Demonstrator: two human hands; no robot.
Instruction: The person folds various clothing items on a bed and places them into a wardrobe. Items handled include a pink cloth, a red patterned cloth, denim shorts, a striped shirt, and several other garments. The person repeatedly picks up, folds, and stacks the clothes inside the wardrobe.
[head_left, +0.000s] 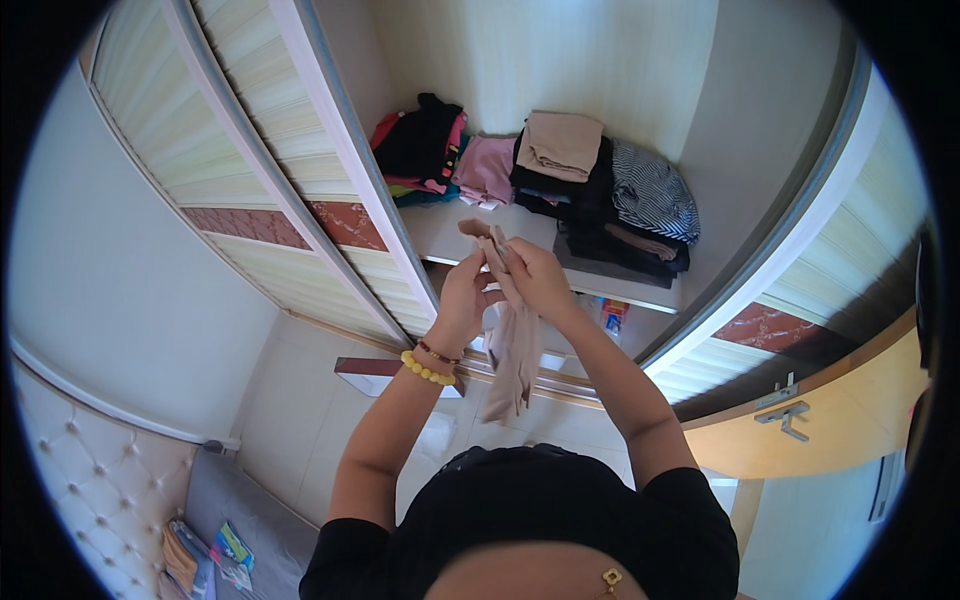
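Note:
A thin beige garment (514, 350) hangs from my two hands in front of the wardrobe, bunched at the top and trailing down in long folds. My left hand (464, 302), with bracelets at the wrist, pinches its upper part. Close beside it, my right hand (540, 280) is closed on the same bunched cloth. What kind of garment it is does not show. Just beyond my hands is a wardrobe shelf (440, 232) with clothes on it. A folded beige garment (560, 145) tops a dark stack there.
Dark clothes (418, 140), a pink garment (486, 168) and a striped black-and-white one (650, 190) share the shelf. Sliding door panels (250, 130) stand at left. A yellow door (830, 440) is at right, and a grey bed (245, 500) lies lower left.

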